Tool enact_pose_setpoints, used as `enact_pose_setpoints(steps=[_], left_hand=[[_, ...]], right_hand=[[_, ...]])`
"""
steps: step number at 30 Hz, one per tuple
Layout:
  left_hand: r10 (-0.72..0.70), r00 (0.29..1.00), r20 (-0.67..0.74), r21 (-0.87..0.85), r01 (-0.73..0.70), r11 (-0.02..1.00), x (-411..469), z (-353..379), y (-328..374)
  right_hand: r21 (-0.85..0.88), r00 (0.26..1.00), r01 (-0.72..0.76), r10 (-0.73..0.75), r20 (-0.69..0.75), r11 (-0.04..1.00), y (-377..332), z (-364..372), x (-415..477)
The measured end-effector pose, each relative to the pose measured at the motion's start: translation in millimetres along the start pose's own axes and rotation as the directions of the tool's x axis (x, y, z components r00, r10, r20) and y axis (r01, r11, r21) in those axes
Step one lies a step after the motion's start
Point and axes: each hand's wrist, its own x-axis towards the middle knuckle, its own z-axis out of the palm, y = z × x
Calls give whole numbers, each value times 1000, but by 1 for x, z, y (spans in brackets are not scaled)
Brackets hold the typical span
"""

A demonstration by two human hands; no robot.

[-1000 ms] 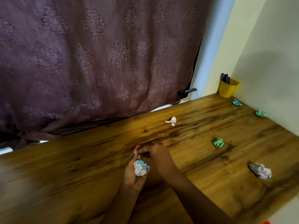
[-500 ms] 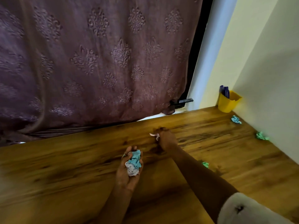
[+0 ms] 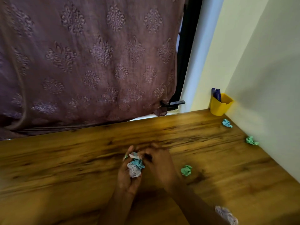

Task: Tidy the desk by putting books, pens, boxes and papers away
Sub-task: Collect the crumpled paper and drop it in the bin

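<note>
From the head view, my left hand (image 3: pixel 128 174) is cupped palm-up above the worktop (image 3: pixel 65 168), its grip curled round a wad (image 3: pixel 135 168) of crumpled paper, white and teal. My right hand (image 3: pixel 159 164) presses in beside it, fingers pinched on a small white scrap (image 3: pixel 134 155) at the top of the wad; the blur stops me saying whether that pinch has let go. I judge the step to be adding this scrap to the bundle. To do it well I should push the scrap deep into the cup and close my left thumb over it before the right hand goes, since loose balls spring apart and roll. Taking the yellow cup (image 3: pixel 220 105) in the corner as landmark: a teal ball (image 3: pixel 227 123) lies just in front of it, a green ball (image 3: pixel 251 140) further along the wall, another green ball (image 3: pixel 186 170) well out towards me, just right of my right hand, and a pale ball (image 3: pixel 226 214) nearest me, at the bottom edge. Pens (image 3: pixel 216 94) stand in the cup. The nearest green ball seems the next pick.
</note>
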Motion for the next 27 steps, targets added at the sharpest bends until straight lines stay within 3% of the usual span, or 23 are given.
enact_pose_setpoints(steps=[5, 8, 11, 13, 15, 17, 18, 20, 23, 25, 27], left_hand=[[-49, 999, -11, 12, 49, 999, -9, 4, -26], [-82, 996, -15, 42, 83, 996, -20, 19, -34], [-56, 996, -63, 91, 61, 994, -22, 23, -39], [-31, 998, -63, 90, 37, 995, -21, 22, -41], [-19, 998, -66, 73, 24, 997, -20, 18, -44], [-19, 999, -37, 53, 21, 998, -22, 16, -45], [-30, 999, -35, 50, 32, 998, -23, 15, -46], [-60, 997, -39, 45, 61, 997, -28, 11, -46], [-101, 993, -63, 33, 103, 994, -37, 4, -47], [-130, 990, -53, 16, 131, 991, -46, 5, -48], [-170, 984, -51, 30, 172, 985, -55, 7, -47]], right_hand=[[-230, 997, 69, -59, 50, 971, -2, -6, -17], [-378, 988, 122, -147, -40, 918, 7, 1, -26], [-471, 985, 164, -166, 37, 867, 19, 13, -34], [-383, 984, 178, -169, 56, 907, 28, 10, -40], [-91, 983, 185, -186, 5, 978, 36, 0, -48], [211, 993, 34, -10, -115, 977, 50, -11, -61], [248, 973, -39, 93, -212, 968, 61, -16, -66], [46, 928, -200, 204, -310, 979, 88, -24, -71], [-315, 946, -323, 300, -121, 893, 115, -23, -68], [-374, 937, -332, 349, -26, 866, 123, -16, -67], [-302, 944, -328, 327, -55, 895, 122, -12, -68]])
